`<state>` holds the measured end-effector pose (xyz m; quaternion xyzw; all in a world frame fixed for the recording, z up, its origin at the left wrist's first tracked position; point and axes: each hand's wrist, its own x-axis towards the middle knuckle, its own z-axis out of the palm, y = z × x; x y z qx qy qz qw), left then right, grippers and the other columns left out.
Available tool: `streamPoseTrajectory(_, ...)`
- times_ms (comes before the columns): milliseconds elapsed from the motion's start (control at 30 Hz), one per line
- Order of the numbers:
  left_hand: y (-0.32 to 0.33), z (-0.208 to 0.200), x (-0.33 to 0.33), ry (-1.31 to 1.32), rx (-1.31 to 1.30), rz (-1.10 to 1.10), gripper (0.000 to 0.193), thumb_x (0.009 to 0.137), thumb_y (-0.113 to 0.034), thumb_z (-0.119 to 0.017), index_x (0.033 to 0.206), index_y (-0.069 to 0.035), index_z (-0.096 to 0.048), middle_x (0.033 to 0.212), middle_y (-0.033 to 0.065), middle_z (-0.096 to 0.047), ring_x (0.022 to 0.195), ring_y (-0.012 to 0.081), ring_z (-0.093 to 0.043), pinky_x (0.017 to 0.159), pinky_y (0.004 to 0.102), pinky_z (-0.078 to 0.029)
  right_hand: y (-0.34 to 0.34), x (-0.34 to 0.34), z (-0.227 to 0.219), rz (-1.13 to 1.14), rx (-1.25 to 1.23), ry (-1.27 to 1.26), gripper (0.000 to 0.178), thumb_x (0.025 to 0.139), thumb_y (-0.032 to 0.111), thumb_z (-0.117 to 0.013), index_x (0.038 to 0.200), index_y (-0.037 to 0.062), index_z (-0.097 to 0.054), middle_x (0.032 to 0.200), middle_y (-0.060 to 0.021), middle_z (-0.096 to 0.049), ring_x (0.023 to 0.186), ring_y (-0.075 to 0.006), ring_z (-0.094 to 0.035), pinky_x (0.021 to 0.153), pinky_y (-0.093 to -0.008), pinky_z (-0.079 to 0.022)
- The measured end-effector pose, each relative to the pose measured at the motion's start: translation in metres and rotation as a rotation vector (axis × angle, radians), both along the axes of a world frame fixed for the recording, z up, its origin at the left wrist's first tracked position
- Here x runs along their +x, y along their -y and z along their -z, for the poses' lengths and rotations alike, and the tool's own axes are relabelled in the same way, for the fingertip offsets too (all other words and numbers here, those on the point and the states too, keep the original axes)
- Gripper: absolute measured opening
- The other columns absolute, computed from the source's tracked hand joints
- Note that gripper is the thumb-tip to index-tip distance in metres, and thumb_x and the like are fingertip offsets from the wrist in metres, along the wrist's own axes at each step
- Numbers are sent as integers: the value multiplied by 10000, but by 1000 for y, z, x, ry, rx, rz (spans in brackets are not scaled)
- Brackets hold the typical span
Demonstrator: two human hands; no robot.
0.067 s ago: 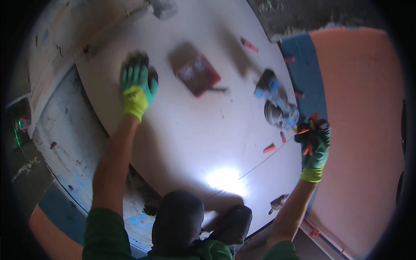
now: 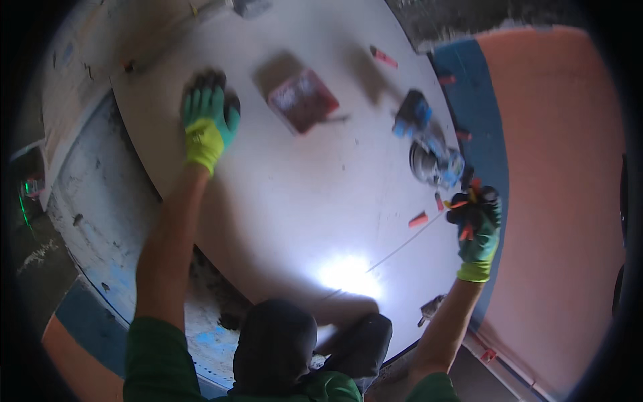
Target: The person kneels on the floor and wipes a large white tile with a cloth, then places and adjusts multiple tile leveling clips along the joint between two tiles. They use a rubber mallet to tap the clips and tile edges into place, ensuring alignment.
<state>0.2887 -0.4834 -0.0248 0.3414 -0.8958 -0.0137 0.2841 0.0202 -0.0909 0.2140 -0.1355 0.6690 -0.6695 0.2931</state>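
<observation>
My left hand [image 2: 209, 120], in a green and yellow glove with dark fingertips, lies flat with its fingers stretched out on a large pale slab [image 2: 301, 208]. At the slab's right edge, my right hand [image 2: 481, 231], gloved alike, is closed around several small orange wedges [image 2: 467, 232]; a yellow bit also sticks out between the fingers. Just beyond that hand lies a blue and black cordless angle grinder [image 2: 439, 161] with a round disc. Close by on the slab are a loose orange wedge [image 2: 418, 220] and a smaller reddish one [image 2: 439, 202].
A red square box [image 2: 305, 102] of small pieces sits beyond the middle of the slab. Another red wedge [image 2: 384, 57] lies farther off. A salmon and blue wall [image 2: 556, 167] borders the right side. A thin seam crosses the slab near my knees, beside a bright light spot.
The view has shifted slightly, so the slab and tools appear higher. My right hand has moved a little left and nearer relative to the grinder. My left hand stays flat on the slab.
</observation>
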Motion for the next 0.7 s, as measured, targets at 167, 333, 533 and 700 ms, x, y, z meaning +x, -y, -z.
streamPoseTrajectory(167, 16, 21, 1, 51, -72, 32, 462, 977, -330, -555, 1357, -73, -609, 1447, 120, -577, 1369, 343, -502, 1161, 481, -353, -35, 43, 98, -51, 250, -185, 279, 903, -81, -646, 1168, 5, -659, 965, -97, -686, 717, -138, -656, 613, -263, -539)
streamPoseTrajectory(333, -54, 21, 64, -222, 787, 334, 317, 998, -155, -600, 1283, -32, -663, 1279, 161, -668, 1197, 315, -622, 1002, 391, -509, -13, 54, 154, -129, 353, -508, 299, 917, 122, -653, 1203, 82, -734, 1004, -74, -780, 842, -154, -724, 777, -287, -566)
streamPoseTrajectory(533, -226, -57, 150, -117, 249, 398, 337, 915, -18, -700, 1252, -17, -683, 1158, 154, -716, 1086, 276, -689, 997, 373, -524, -44, 89, 112, -104, 376, -835, 400, 957, 162, -626, 1357, 179, -645, 1069, -78, -760, 837, -170, -721, 769, -295, -559)
streamPoseTrajectory(700, -315, -99, 177, -254, 1240, 356, 292, 1030, -105, -585, 1278, 30, -661, 1178, 153, -725, 1079, 223, -701, 960, 341, -546, -96, 162, 76, -180, 155, -449, 519, 943, 10, -595, 1454, 30, -504, 1129, -115, -720, 864, -143, -661, 793, -280, -556)
